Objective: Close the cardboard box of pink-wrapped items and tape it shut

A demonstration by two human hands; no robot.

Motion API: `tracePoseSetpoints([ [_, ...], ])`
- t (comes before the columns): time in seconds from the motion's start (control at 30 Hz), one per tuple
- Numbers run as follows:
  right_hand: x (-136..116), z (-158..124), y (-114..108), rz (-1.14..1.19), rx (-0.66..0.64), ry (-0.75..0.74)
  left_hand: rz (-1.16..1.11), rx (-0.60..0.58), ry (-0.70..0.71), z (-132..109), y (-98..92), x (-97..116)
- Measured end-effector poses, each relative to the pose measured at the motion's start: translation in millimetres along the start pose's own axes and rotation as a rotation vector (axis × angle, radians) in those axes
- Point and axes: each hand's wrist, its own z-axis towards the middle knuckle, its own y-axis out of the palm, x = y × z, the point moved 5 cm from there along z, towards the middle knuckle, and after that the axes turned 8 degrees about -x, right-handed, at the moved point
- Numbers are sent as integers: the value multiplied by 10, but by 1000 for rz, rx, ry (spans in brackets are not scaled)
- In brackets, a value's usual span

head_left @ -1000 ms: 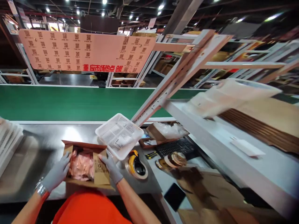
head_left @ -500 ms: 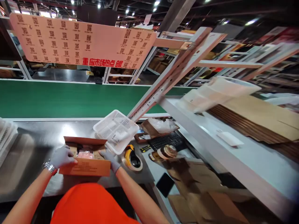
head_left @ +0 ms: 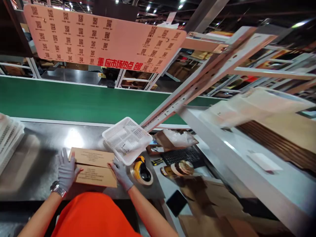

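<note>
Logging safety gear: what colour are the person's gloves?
Light grey, on left hand and right hand; head view.

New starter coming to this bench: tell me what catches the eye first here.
A big pink sign of QR codes hangs overhead, above the green conveyor belt. Below, the gloved left hand and right hand rest on a closed cardboard box, a white basket beside it.

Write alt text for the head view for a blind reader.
The left hand and right hand, gloved, rest on a closed cardboard box on a steel table. A white basket and tape dispenser sit beside it.
</note>
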Motion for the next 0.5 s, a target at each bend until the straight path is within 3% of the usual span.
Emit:
tracePoseSetpoints([
  [0.1,128,-70,-7,-41,-24,41,-15,-343,236,-164,102,341],
  [0.2,121,-32,41,49,-28,34,-16,-473,294,-308,160,589],
  [0.37,51,-14,149,-45,30,5,-101,-423,291,-319,202,541],
  [0.43,43,-32,189,-13,9,21,-212,-278,249,-217,100,343],
  [0.5,19,-53,224,38,-14,35,-333,-95,69,-62,-35,42],
])
